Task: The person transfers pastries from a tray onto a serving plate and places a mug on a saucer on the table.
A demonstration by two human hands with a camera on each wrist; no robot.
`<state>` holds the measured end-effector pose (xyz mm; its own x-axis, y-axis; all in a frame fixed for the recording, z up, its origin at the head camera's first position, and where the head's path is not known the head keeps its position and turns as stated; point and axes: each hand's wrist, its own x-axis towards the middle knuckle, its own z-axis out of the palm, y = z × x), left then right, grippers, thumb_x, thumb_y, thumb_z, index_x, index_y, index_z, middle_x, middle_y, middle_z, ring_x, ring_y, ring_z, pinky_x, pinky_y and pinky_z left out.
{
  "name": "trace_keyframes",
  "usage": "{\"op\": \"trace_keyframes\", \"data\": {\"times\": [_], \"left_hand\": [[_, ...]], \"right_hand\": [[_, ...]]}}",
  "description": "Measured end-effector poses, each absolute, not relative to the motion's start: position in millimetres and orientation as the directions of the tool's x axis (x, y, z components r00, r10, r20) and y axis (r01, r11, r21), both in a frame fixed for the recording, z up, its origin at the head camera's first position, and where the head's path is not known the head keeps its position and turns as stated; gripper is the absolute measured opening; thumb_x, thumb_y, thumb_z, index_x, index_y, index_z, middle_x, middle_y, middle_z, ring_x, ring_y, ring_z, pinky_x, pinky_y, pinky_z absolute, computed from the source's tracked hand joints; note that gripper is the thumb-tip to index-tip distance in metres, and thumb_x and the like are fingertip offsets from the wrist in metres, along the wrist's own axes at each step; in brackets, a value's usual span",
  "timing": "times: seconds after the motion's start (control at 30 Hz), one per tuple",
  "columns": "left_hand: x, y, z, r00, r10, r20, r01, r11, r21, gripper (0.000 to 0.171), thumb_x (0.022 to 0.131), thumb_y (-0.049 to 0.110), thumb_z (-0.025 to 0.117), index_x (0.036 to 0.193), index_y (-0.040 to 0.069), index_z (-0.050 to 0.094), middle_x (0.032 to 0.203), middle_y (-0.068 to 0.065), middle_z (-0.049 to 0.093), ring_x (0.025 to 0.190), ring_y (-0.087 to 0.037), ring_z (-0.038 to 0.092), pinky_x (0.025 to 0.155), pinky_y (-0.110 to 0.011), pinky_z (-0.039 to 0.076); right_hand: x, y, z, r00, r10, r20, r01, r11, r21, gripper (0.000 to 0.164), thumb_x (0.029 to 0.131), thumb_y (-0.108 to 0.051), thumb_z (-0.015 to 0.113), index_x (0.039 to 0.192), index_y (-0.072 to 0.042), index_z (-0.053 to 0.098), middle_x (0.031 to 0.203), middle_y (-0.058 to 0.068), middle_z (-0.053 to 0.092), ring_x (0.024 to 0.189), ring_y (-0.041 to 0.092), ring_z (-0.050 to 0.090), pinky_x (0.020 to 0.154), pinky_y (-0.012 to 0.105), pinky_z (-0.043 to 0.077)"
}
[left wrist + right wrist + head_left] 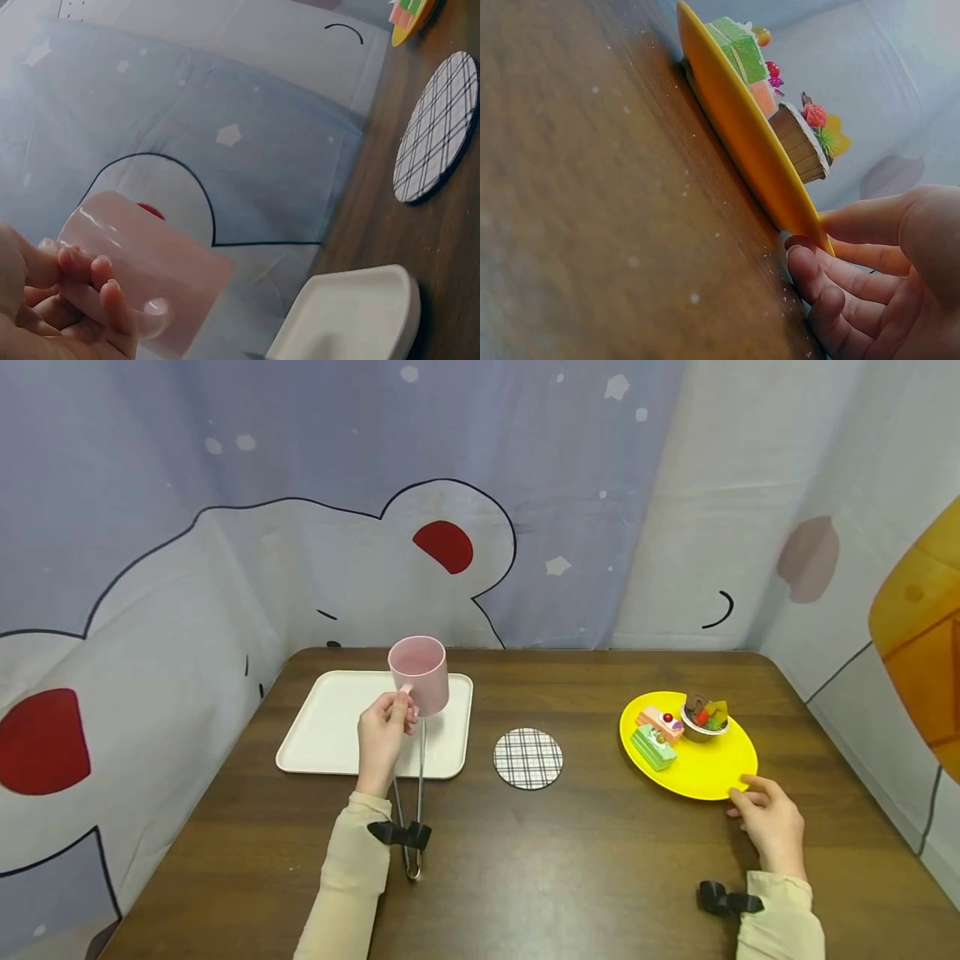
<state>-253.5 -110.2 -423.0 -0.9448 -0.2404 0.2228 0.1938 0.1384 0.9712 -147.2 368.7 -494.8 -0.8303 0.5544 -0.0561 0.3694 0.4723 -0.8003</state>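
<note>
My left hand (383,731) grips a pink mug (427,683) by its handle. In the head view the mug overlaps the right part of a white tray (330,727); in the left wrist view it stands tilted, with the curled handle (156,319) between the fingers. My right hand (772,828) pinches the near right rim of a yellow plate (712,777), thumb above and fingers below. On the plate sit a green cake slice (654,749), an orange cake slice (662,722) and a fruit-topped cupcake (802,142).
Metal tongs (414,860) extend from the tray toward the near side, partly hidden by the left hand, mug and wrist strap. A round plaid coaster (528,759) lies between tray and plate. Printed curtains (570,510) stand behind the brown wooden table (570,860).
</note>
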Motion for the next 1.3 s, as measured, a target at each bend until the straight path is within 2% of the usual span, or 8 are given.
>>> {"op": "trace_keyframes", "data": {"times": [0.37, 0.67, 0.93, 1.3], "left_hand": [[-243.9, -79.4, -416.5, -0.963, -0.168, 0.21, 0.199, 0.076, 0.977, 0.031, 0.1, 0.017, 0.051, 0.091, -0.011, 0.06, 0.068, -0.004, 0.059, 0.061, -0.002, 0.055, 0.056, -0.017, 0.046], [-232.9, -52.5, -419.3, -0.977, -0.052, 0.207, 0.204, 0.058, 0.977, 0.029, 0.1, 0.017, 0.051, 0.091, -0.009, 0.061, 0.068, -0.002, 0.058, 0.061, -0.005, 0.055, 0.056, -0.019, 0.046], [-230.9, -34.9, -430.3, -0.982, 0.059, 0.182, 0.186, 0.084, 0.979, 0.03, 0.1, 0.019, 0.051, 0.092, -0.009, 0.061, 0.073, -0.011, 0.06, 0.062, -0.006, 0.055, 0.057, -0.019, 0.047], [-227.5, -16.2, -449.4, -0.979, 0.177, 0.102, 0.128, 0.141, 0.982, 0.028, 0.1, 0.019, 0.051, 0.09, -0.005, 0.062, 0.067, 0.0, 0.056, 0.064, -0.013, 0.055, 0.057, -0.025, 0.047]], "right_hand": [[-148.8, 369.6, -494.4, -0.829, 0.555, -0.069, 0.377, 0.463, -0.802, 0.045, 0.095, -0.018, 0.058, 0.133, 0.005, 0.048, 0.072, -0.009, 0.064, 0.051, -0.006, 0.055, 0.05, 0.02, 0.045], [-148.6, 369.4, -494.6, -0.829, 0.555, -0.07, 0.384, 0.473, -0.793, 0.045, 0.095, -0.019, 0.057, 0.132, 0.005, 0.049, 0.073, -0.005, 0.066, 0.051, -0.005, 0.054, 0.05, 0.02, 0.045], [-149.6, 367.5, -492.7, -0.83, 0.556, -0.053, 0.378, 0.489, -0.786, 0.043, 0.095, -0.017, 0.057, 0.131, 0.006, 0.049, 0.075, 0.003, 0.068, 0.051, -0.004, 0.054, 0.049, 0.02, 0.045], [-148.2, 368.3, -493.2, -0.844, 0.532, -0.064, 0.376, 0.503, -0.778, 0.045, 0.097, -0.019, 0.055, 0.133, 0.006, 0.047, 0.077, 0.005, 0.068, 0.052, -0.002, 0.054, 0.051, 0.02, 0.045]]}}
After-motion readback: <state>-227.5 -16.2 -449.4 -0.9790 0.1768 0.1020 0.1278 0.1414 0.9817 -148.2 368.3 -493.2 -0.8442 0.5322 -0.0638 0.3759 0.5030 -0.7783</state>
